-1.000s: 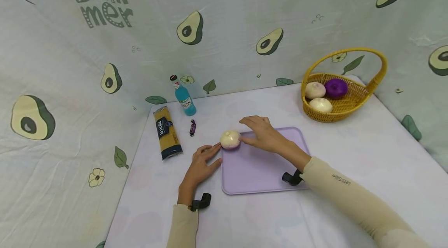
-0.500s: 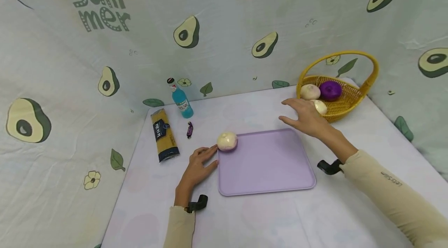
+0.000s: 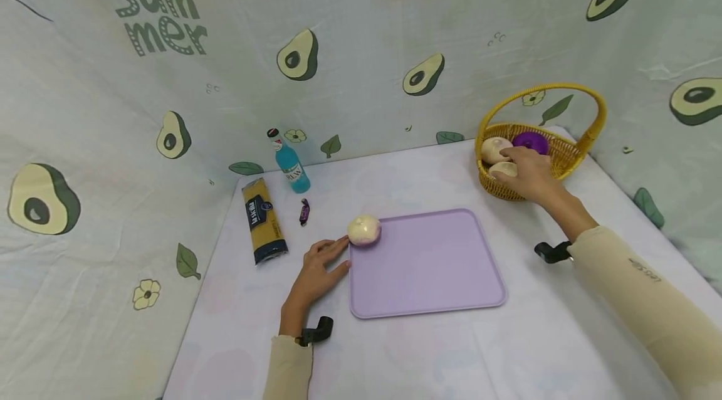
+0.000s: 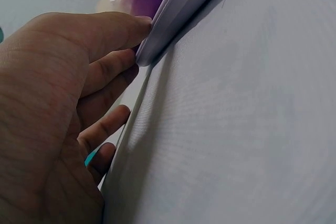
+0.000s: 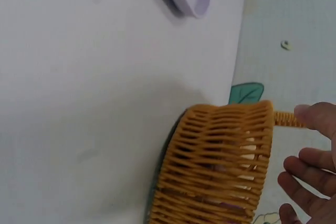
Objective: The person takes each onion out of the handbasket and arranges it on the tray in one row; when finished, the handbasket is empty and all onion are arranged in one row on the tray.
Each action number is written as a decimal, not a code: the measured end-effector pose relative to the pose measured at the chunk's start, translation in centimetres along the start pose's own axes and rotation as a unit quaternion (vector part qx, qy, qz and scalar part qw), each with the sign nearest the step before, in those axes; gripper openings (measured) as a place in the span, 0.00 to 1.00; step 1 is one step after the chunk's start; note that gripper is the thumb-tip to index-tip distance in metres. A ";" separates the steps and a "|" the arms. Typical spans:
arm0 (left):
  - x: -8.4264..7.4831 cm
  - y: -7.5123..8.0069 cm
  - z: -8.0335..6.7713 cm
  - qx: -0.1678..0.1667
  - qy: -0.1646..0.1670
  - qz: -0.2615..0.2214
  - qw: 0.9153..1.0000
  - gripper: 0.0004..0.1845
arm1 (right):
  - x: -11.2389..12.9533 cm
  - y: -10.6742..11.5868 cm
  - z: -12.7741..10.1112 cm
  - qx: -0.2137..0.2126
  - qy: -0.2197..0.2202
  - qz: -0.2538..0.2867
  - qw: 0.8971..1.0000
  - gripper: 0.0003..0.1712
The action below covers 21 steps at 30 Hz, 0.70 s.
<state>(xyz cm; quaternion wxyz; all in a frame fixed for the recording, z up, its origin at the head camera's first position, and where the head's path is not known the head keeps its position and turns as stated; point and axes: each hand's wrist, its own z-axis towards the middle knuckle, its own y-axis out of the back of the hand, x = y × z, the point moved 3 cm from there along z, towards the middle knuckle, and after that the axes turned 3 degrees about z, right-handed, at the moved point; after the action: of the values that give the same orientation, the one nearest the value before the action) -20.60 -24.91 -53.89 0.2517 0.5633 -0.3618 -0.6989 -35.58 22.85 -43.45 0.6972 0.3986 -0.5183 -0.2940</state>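
Note:
A white-and-purple turnip (image 3: 364, 231) sits at the far left corner of a lilac tray (image 3: 429, 262). My left hand (image 3: 317, 274) touches the tray's left edge with extended fingers and thumb; the left wrist view shows their tips at the rim (image 4: 157, 35). Over the yellow wicker basket (image 3: 564, 158) is my right hand (image 3: 533, 174), fingers spread around a pale turnip (image 3: 503, 169) at the front, which it partly hides. Whether they touch it is unclear. Behind lie another pale turnip (image 3: 495, 150) and a purple round vegetable (image 3: 531, 142).
Left of the tray lie a pasta packet (image 3: 264, 221) and a small purple-wrapped candy (image 3: 304, 212). A blue bottle (image 3: 291, 165) stands behind them. The basket's tall handle (image 3: 541, 88) arches above its contents. A printed cloth (image 3: 361, 24) hangs along the back.
My right hand has left the turnip on the tray and moved right to the basket, its fingers now down among the vegetables. The left hand has stayed at the tray edge.

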 end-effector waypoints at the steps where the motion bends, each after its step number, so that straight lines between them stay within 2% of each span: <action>1: 0.0 0.0 0.0 0.000 0.001 0.001 1.000 0.30 | -0.5 0.1 0.2 0.002 -0.002 -0.007 1.000 0.37; 8: 0.1 -0.1 0.1 0.008 0.008 0.005 1.000 0.31 | -3.4 0.8 1.1 0.034 -0.036 -0.009 0.999 0.43; 14: 0.1 0.2 0.1 0.002 0.006 0.009 1.000 0.30 | -4.4 0.6 1.8 0.077 -0.050 -0.009 0.996 0.50; 21: 0.1 0.0 0.2 0.002 0.001 0.010 1.000 0.31 | -5.3 -0.1 1.7 0.119 -0.068 0.013 0.990 0.48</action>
<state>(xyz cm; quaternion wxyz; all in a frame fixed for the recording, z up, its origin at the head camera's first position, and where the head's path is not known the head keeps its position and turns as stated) -20.82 -24.97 -53.91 0.2580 0.5611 -0.3680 -0.6952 -38.76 26.68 -45.88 0.6117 0.4514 -0.6007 -0.2474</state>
